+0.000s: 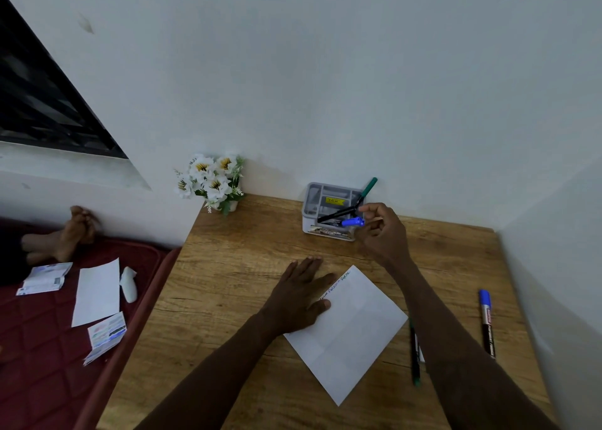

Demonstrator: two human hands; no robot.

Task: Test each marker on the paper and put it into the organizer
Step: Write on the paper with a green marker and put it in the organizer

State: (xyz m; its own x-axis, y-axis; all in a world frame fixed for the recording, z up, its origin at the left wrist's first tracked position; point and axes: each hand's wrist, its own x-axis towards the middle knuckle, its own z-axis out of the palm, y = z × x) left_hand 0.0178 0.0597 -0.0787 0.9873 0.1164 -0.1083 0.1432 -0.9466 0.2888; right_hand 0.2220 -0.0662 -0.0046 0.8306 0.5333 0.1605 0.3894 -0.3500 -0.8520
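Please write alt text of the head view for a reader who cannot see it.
The right hand is at a blue-capped marker in a grey organizer on a wooden desk. The left hand presses flat on white paper.

Left hand (pixel 299 291): palm down, flat, fingers straight and close together, pointing toward the far edge of the desk (pixel 228 299). Its forearm comes in from the near edge.
Right hand (pixel 381 231): out near the far edge, fingers loosely curled, thumb and forefinger forward; grip unclear. Its forearm stretches from the near right corner.
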